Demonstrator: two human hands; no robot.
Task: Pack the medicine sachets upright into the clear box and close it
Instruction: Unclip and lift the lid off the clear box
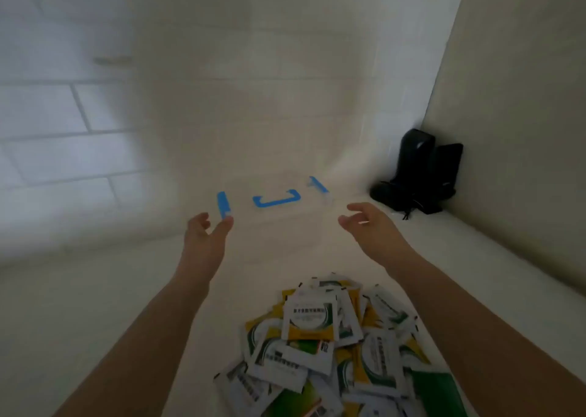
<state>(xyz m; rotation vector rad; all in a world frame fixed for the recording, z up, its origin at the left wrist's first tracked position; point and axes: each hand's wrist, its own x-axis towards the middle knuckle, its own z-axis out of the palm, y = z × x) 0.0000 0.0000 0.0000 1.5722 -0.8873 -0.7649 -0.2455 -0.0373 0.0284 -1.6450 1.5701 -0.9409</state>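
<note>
A clear box [279, 226] with a blue handle [276, 200] and blue side latches stands on the white table, its lid on. My left hand [207, 228] reaches to its left side, fingers relaxed, fingertips near the left blue latch [223, 204]. My right hand [364, 220] reaches to its right side, fingers loosely spread, just short of the right latch [318, 185]. Neither hand holds anything. A heap of white, yellow and green medicine sachets [333, 347] lies in front of me, near the table's front.
A black object with a pouch [418, 175] sits in the far right corner against the beige wall. White tiled wall stands behind the box. The image is blurred.
</note>
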